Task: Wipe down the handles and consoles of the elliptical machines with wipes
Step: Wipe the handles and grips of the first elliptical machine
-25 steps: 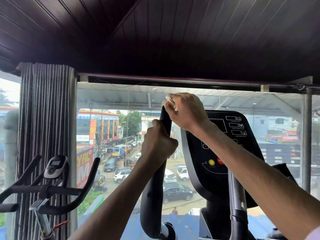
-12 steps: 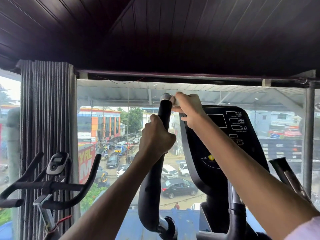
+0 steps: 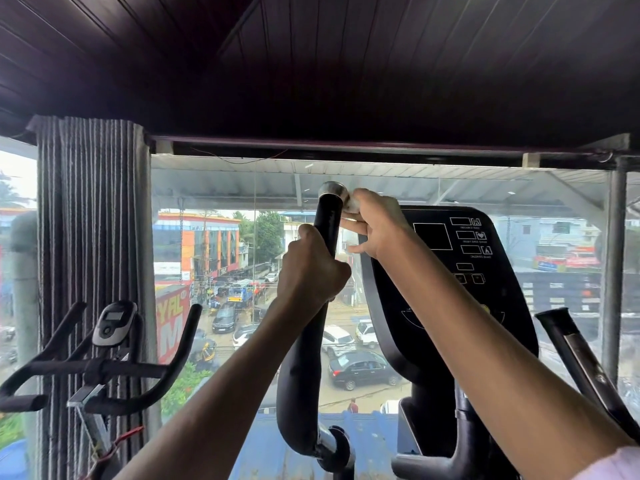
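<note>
The left hand (image 3: 310,271) has its grip clamped round the black handle (image 3: 313,327) of the elliptical, fingers curled about the upper part of the bar, well below its metal end cap (image 3: 333,191). Above that grip and just to its right, the right hand (image 3: 375,225) holds a small white wipe (image 3: 351,203) against the handle's right side, directly under the cap; the wipe is pinched at the fingertips and mostly hidden by them, while the lower fingers stretch out straight toward the bar. To the right of both grips, behind the right forearm, stands the dark console (image 3: 460,271) with its blank screen and rows of small outlined boxes. Farther right, the second handle (image 3: 581,362) leans outward, untouched. Far left of the left grip, an exercise bike (image 3: 104,358) stands before a ribbed grey curtain (image 3: 91,220).
</note>
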